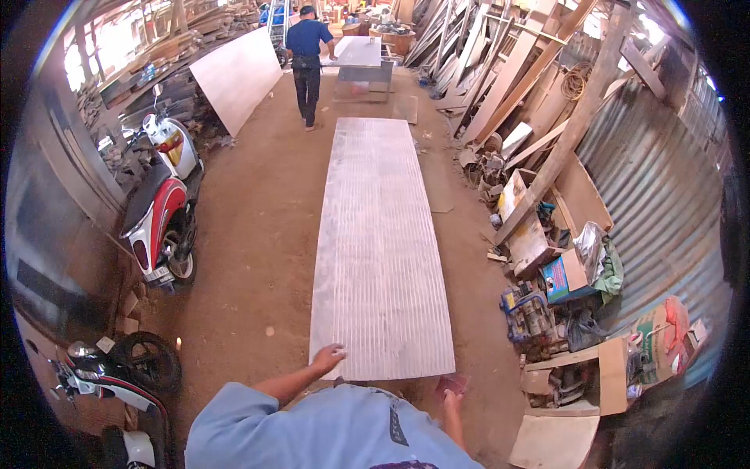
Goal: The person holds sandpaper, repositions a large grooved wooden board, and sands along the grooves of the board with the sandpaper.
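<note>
we list: one board (383,250); left hand (328,358) at its near end, fingers half open; right hand (452,400) beside it, fingers pinching red pad (451,383).

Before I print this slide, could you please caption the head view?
Left hand at the near end of a striped panel, right hand holding a reddish piece.

You stand in a woodworking workshop: long planks (506,74) lean at the far right, timber (152,66) lies stacked at the far left, and cluttered boxes (613,375) sit along the corrugated metal wall (660,227) on your right.
</note>
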A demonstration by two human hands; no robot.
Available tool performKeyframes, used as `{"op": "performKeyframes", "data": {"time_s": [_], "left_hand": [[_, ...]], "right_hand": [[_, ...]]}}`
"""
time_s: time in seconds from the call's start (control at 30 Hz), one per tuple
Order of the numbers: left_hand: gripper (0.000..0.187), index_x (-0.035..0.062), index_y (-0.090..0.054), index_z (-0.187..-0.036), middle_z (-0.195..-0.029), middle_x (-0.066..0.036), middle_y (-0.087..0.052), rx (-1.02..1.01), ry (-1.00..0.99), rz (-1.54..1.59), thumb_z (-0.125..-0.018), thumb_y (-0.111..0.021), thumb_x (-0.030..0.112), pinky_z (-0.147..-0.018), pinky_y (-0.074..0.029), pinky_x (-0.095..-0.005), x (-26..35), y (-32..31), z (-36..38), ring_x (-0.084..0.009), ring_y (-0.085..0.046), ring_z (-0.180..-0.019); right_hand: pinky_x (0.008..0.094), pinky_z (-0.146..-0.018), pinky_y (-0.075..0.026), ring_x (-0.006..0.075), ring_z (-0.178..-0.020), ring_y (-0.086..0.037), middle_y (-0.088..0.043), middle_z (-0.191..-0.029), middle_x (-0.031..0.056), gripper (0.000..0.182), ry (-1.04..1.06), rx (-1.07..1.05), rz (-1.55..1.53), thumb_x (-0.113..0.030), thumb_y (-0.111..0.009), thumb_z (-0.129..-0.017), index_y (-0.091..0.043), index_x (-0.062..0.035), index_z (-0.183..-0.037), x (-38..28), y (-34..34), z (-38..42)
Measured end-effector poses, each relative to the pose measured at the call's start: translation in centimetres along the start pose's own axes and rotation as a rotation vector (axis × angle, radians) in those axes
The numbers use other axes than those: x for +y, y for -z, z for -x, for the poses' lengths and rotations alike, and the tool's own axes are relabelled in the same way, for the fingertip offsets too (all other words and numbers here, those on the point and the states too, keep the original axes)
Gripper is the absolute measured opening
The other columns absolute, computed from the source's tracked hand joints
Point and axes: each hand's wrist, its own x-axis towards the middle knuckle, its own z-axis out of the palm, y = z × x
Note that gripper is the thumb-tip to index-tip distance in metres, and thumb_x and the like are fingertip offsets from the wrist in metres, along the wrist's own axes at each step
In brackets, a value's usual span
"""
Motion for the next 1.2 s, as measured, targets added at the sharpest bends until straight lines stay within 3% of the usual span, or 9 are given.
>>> {"op": "performKeyframes", "data": {"time_s": [0.17, 0.23, 0.37, 0.43, 0.53, 0.73, 0.87, 0.93, 1.2], "left_hand": [[0.054, 0.0003, -0.063, -0.117, -0.11, -0.02, -0.069, 0.048, 0.194, -0.251, -0.079, -0.073, 0.037, -0.089, -0.052, -0.0406, -14.3, 0.0, 0.6, -0.0313, -0.066, -0.102], [0.053, 0.0003, -0.065, -0.116, -0.108, -0.02, -0.069, -0.177, 0.387, -0.018, -0.079, -0.074, 0.037, -0.088, -0.052, -0.04, -15.1, 0.6, 2.1, -0.0297, -0.066, -0.102], [0.051, 0.0009, -0.066, -0.116, -0.105, -0.02, -0.07, -0.079, 0.262, -0.149, -0.079, -0.073, 0.036, -0.089, -0.052, -0.0387, -14.2, -1.9, 3.4, -0.0282, -0.066, -0.102], [0.052, 0.0036, -0.066, -0.118, -0.107, -0.019, -0.07, 0.027, 0.443, 0.001, -0.08, -0.07, 0.039, -0.09, -0.052, -0.0387, -9.6, -3.6, 4.6, -0.0284, -0.067, -0.102], [0.053, 0.0068, -0.066, -0.121, -0.112, -0.02, -0.068, -0.033, 0.324, -0.035, -0.081, -0.068, 0.042, -0.09, -0.052, -0.0393, -5.3, -4.6, 4.3, -0.0311, -0.066, -0.103], [0.053, 0.0071, -0.065, -0.122, -0.112, -0.021, -0.069, -0.054, 0.159, -0.058, -0.082, -0.068, 0.042, -0.09, -0.052, -0.0391, -2.0, -4.2, 3.6, -0.0316, -0.067, -0.103], [0.05, 0.0063, -0.066, -0.121, -0.109, -0.02, -0.07, 0.004, 0.214, 0.069, -0.081, -0.071, 0.036, -0.086, -0.053, -0.0383, -6.7, -3.9, 2.9, -0.0296, -0.068, -0.097], [0.049, 0.0061, -0.066, -0.12, -0.106, -0.019, -0.071, 0.015, 0.228, 0.022, -0.081, -0.072, 0.035, -0.082, -0.054, -0.038, -8.4, -3.2, 3.0, -0.0284, -0.069, -0.092], [0.048, 0.0084, -0.067, -0.118, -0.096, -0.015, -0.072, -0.04, 0.312, -0.025, -0.08, -0.072, 0.037, -0.064, -0.055, -0.0371, -9.8, -0.7, 3.9, -0.023, -0.067, -0.071]], "right_hand": [[0.0415, -0.082, -0.051, 0.0266, -0.097, -0.065, -0.067, -0.107, 0.0181, 0.046, -0.026, -0.062, -0.111, -0.014, -0.062, -0.076, -0.059, 0.0075, -0.116, -0.5, 1.3, -1.0], [0.0412, -0.077, -0.052, 0.0258, -0.089, -0.066, -0.067, -0.1, 0.0157, 0.041, 0.01, -0.088, -0.046, -0.012, -0.061, -0.076, -0.06, 0.0056, -0.114, 1.3, 1.6, -4.0], [0.0412, -0.097, -0.049, 0.0285, -0.108, -0.06, -0.061, -0.116, 0.0136, 0.063, 0.048, -0.234, -0.035, 0.005, -0.043, -0.073, -0.045, -0.0018, -0.135, 1.1, 1.2, -7.8], [0.0404, -0.072, -0.053, 0.0232, -0.081, -0.066, -0.068, -0.093, 0.012, 0.031, 0.242, -0.072, 0.134, -0.007, -0.058, -0.078, -0.063, 0.0033, -0.107, 1.4, 0.7, -9.3], [0.0393, -0.09, -0.051, 0.028, -0.105, -0.064, -0.065, -0.112, 0.0148, 0.053, 0.103, -0.267, -0.128, -0.002, -0.049, -0.074, -0.055, 0.0004, -0.126, -2.4, 0.5, -8.5], [0.0421, -0.089, -0.051, 0.0305, -0.1, -0.067, -0.07, -0.104, 0.0187, 0.043, 0.232, -0.218, 0.087, -0.012, -0.057, -0.075, -0.064, 0.0023, -0.115, 0.2, -0.2, -11.0], [0.0408, -0.079, -0.054, 0.0266, -0.088, -0.067, -0.069, -0.097, 0.0125, 0.033, 0.225, -0.183, 0.121, -0.01, -0.059, -0.079, -0.064, 0.0028, -0.109, 4.9, -1.0, -11.6], [0.0408, -0.082, -0.053, 0.0281, -0.091, -0.068, -0.07, -0.101, 0.0153, 0.037, 0.152, -0.19, 0.657, -0.015, -0.064, -0.077, -0.065, 0.0024, -0.109, 3.4, -0.7, -9.0], [0.0403, -0.085, -0.052, 0.0285, -0.097, -0.067, -0.071, -0.102, 0.0169, 0.041, 0.105, -0.349, 0.489, -0.015, -0.066, -0.073, -0.065, 0.0003, -0.112, 5.3, 0.5, -4.0]]}}
